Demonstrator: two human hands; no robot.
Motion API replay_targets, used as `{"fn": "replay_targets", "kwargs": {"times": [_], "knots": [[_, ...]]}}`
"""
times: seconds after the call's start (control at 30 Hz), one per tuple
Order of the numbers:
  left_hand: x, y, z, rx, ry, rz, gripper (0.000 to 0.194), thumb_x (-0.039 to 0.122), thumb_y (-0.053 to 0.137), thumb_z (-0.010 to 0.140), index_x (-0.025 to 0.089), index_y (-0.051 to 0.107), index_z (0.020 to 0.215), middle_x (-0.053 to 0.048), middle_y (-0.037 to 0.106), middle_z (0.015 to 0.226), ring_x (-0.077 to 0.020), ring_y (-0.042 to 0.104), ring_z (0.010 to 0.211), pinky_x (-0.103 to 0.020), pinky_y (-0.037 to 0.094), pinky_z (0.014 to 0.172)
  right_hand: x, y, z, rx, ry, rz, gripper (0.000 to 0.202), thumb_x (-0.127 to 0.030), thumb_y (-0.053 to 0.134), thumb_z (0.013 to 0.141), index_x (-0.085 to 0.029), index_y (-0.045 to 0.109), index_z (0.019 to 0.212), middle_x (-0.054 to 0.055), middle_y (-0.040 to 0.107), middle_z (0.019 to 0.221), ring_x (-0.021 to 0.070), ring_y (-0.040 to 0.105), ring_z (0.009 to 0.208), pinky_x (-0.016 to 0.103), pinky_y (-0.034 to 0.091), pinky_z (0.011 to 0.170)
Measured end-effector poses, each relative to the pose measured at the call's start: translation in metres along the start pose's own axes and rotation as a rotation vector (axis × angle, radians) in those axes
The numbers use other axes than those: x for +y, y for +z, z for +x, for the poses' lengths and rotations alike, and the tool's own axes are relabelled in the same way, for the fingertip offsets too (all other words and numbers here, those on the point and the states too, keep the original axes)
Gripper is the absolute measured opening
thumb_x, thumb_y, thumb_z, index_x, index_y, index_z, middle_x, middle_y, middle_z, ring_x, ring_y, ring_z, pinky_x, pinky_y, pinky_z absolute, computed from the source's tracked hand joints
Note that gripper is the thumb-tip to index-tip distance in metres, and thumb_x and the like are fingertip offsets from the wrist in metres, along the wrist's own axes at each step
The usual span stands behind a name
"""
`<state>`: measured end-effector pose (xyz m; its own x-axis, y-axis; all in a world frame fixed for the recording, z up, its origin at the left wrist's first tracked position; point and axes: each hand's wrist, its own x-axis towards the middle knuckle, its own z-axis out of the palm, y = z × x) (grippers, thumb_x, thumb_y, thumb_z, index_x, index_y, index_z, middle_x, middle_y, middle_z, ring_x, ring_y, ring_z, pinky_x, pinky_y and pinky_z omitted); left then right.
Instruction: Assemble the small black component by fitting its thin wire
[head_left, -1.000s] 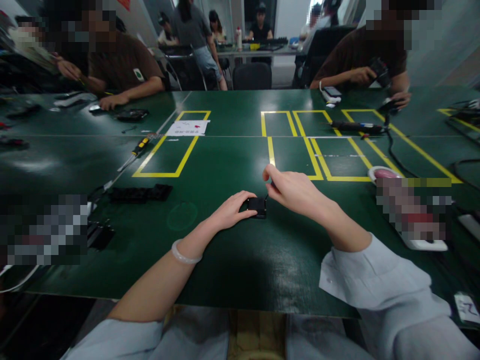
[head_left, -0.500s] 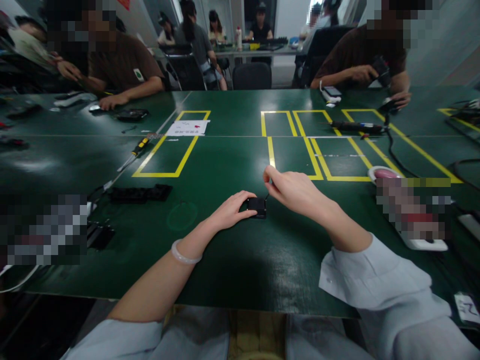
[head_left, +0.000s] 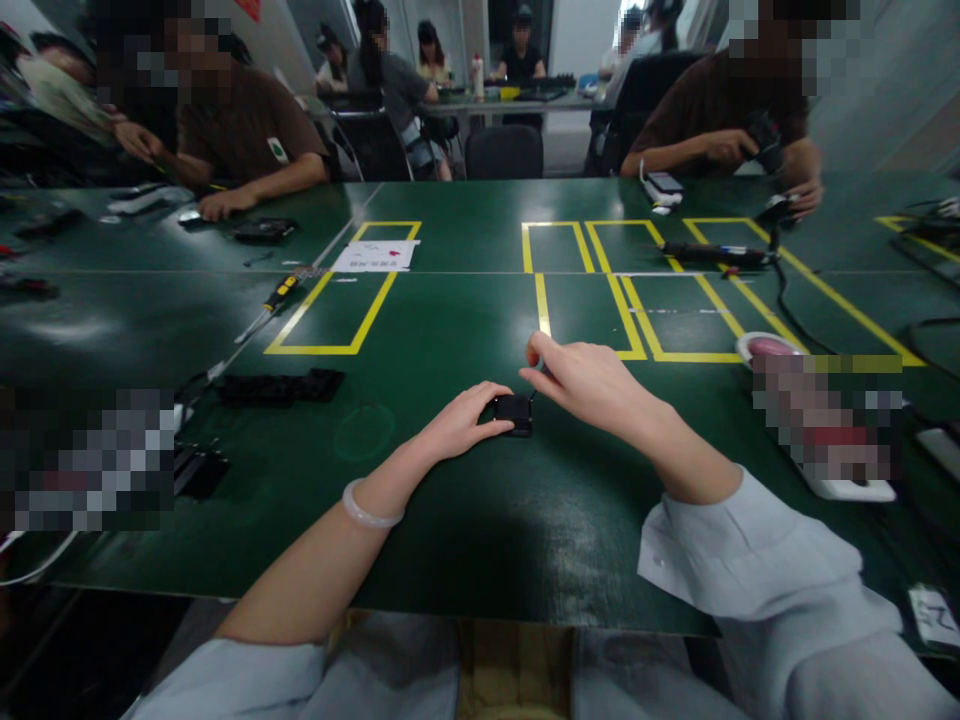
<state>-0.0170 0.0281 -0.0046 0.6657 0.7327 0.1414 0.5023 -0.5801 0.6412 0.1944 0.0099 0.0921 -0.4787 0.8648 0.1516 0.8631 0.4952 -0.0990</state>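
Note:
A small black rectangular part lies flat on the green table in front of me. My left hand grips it from the left, thumb along the near edge and fingers at the far edge. Just right of and above the part is my right hand, its fingers curled together. A thin dark piece shows between the right fingertips and the part's right edge; most of it is hidden by the hand, so I cannot make out what it is.
A black strip-shaped part and a yellow-black screwdriver lie to the left. At the right sits a white tray; a black cylindrical tool is farther back. Two people work across the table.
My right fingers have shifted very slightly to the left, and less of the thin dark piece shows. My left hand and the black part have not moved.

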Motion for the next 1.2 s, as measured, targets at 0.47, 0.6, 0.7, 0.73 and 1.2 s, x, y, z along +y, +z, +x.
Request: {"fn": "replay_targets", "kwargs": {"times": [0.47, 0.6, 0.7, 0.73, 1.2], "knots": [[0.0018, -0.0005, 0.0002, 0.006, -0.006, -0.004, 0.036, 0.041, 0.057, 0.087, 0.020, 0.052, 0.116, -0.007, 0.060, 0.112, -0.0238, 0.057, 0.103, -0.037, 0.043, 0.092, 0.0003, -0.0001, -0.0014, 0.015, -0.002, 0.021, 0.023, -0.029, 0.036, 0.091, -0.020, 0.046, 0.110, 0.003, 0.068, 0.082, 0.0172, 0.059, 0.066, 0.027, 0.025, 0.055], [0.0010, -0.0005, 0.0002, 0.002, -0.001, -0.005, 0.036, 0.041, 0.057, 0.087, 0.020, 0.052, 0.116, -0.006, 0.060, 0.112, -0.0232, 0.057, 0.102, -0.036, 0.043, 0.091, -0.0006, -0.0010, -0.0012, 0.018, 0.004, 0.014, 0.025, -0.038, 0.034, 0.095, -0.020, 0.047, 0.107, 0.003, 0.067, 0.079, 0.0178, 0.060, 0.066, 0.027, 0.025, 0.055], [0.0015, -0.0010, 0.0000, -0.002, -0.003, -0.005, 0.036, 0.041, 0.057, 0.087, 0.020, 0.052, 0.116, -0.007, 0.060, 0.112, -0.0234, 0.057, 0.103, -0.036, 0.043, 0.092, -0.0006, -0.0012, -0.0001, -0.005, 0.008, -0.016, 0.029, -0.043, 0.033, 0.096, -0.021, 0.049, 0.105, 0.003, 0.068, 0.077, 0.0179, 0.060, 0.065, 0.026, 0.023, 0.054], [0.0018, -0.0012, 0.0000, -0.004, -0.005, -0.005, 0.036, 0.041, 0.057, 0.087, 0.020, 0.052, 0.117, -0.007, 0.060, 0.113, -0.0236, 0.057, 0.104, -0.037, 0.043, 0.092, -0.0005, -0.0011, 0.0003, -0.014, 0.012, -0.030, 0.029, -0.043, 0.032, 0.096, -0.021, 0.049, 0.105, 0.003, 0.068, 0.077, 0.0178, 0.060, 0.064, 0.026, 0.023, 0.054], [0.0004, -0.0005, -0.0005, 0.001, 0.004, 0.000, 0.036, 0.042, 0.057, 0.088, 0.020, 0.052, 0.116, -0.006, 0.060, 0.112, -0.0236, 0.057, 0.104, -0.036, 0.043, 0.092, -0.0015, -0.0013, -0.0016, 0.021, -0.005, 0.025, 0.023, -0.033, 0.034, 0.094, -0.020, 0.047, 0.108, 0.003, 0.067, 0.078, 0.0174, 0.059, 0.064, 0.026, 0.025, 0.054]]}}
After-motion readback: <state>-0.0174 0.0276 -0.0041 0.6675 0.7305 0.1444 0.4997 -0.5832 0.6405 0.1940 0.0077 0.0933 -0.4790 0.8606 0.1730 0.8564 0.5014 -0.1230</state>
